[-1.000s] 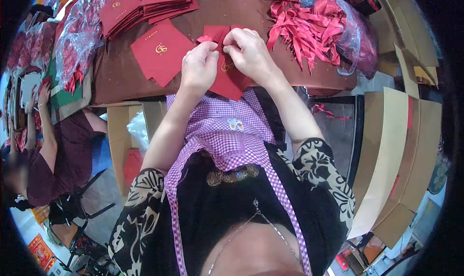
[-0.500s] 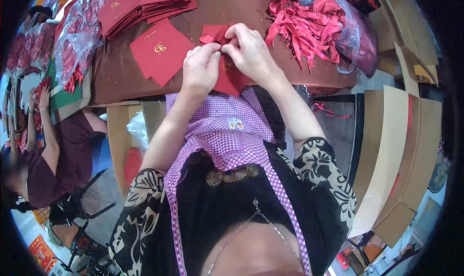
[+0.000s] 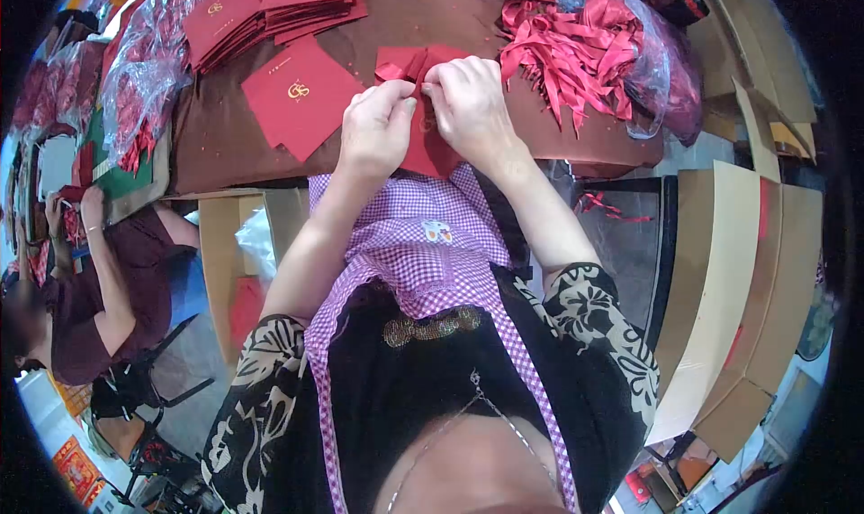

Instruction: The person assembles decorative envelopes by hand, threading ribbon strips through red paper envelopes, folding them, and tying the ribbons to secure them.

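**Two Hands, One Red Strip, Pinched Tight at the Desk's Edge**

And here it is, right in the middle: the red folder [image 3: 433, 157] sits at the near edge of the brown-covered desk [image 3: 477, 23], its lower tip pointing back toward the checked apron [image 3: 423, 230]. Over it, the left hand [image 3: 374, 130] has thumb and forefinger pressed together, pinching a red strip [image 3: 419, 71]. In from the other side comes the right hand [image 3: 475, 109], fingers curled, thumb and forefinger closed on that same strip, fingertips almost meeting! Ribbon or fold? From here, I cannot tell. The right hand also covers part of the folder's gold mark.

Just beside the left hand, a red card [image 3: 301, 97] lies flat, gold emblem up. Beyond it, stacks of red cards [image 3: 313, 12] crowd the far side. Over on the right, a loose heap of red ribbons [image 3: 567, 59] spills next to a clear plastic bag [image 3: 661, 82]. And away to the left, a co-worker [image 3: 108, 289] sits with both hands near a red item, its details too small to read.
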{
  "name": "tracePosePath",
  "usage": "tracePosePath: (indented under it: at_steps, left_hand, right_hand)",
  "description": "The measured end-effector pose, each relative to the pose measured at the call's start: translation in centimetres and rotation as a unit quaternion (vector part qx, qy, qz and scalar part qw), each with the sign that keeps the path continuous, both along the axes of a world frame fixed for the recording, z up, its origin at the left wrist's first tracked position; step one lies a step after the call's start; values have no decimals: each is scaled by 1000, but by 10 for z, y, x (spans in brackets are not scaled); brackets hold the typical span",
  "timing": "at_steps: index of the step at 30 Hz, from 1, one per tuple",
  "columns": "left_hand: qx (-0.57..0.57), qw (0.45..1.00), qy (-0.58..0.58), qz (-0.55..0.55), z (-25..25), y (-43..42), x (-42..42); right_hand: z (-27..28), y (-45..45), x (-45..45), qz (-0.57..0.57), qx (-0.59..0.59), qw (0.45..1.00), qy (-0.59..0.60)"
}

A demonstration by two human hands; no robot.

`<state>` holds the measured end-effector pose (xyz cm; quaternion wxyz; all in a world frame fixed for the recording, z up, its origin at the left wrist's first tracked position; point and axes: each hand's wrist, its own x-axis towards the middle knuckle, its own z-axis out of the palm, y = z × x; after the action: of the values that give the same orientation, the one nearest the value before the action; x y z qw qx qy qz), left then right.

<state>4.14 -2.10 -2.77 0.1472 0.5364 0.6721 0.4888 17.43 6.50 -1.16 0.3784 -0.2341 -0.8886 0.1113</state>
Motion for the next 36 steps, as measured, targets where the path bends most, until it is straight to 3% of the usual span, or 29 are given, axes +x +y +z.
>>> tracePosePath:
  at_steps: [5, 7, 11, 13, 15, 17, 21, 24, 28, 31, 36]
  left_hand:
    - [-22, 999, 21, -21, 6, -5, -5]
    - [40, 995, 85, -22, 6, -6, -3]
    - [40, 993, 98, -45, 15, -9, 1]
    - [-31, 993, -71, -91, 19, -10, 3]
    - [-54, 991, -92, -83, 13, -6, -2]
    - [-1, 985, -147, -93, 7, -1, -5]
    - [-23, 995, 29, -96, 16, 3, -9]
    - [-106, 989, -52, -88, 21, 3, -11]
    - [-72, 990, -59, -104, 11, 6, -15]
    - [-140, 975, -93, -147, 12, 5, -16]
    - [-140, 980, -108, -85, 6, 6, -15]
  right_hand:
    - [10, 12, 6, 49, 7, 997, 51]
    - [19, 20, 13, 67, 78, 994, -25]
    - [22, 29, 19, 125, 47, 990, -54]
    - [22, 28, 20, 126, 38, 990, -54]
    - [20, 30, 23, 140, -2, 989, -56]
    - [23, 29, 23, 145, -15, 988, -52]
    - [28, 28, 20, 153, -23, 986, -59]
    - [26, 28, 20, 158, -36, 985, -54]
    - [25, 27, 21, 167, -43, 983, -63]
    - [24, 27, 20, 189, -43, 979, -56]
    - [30, 28, 21, 199, -28, 975, -98]
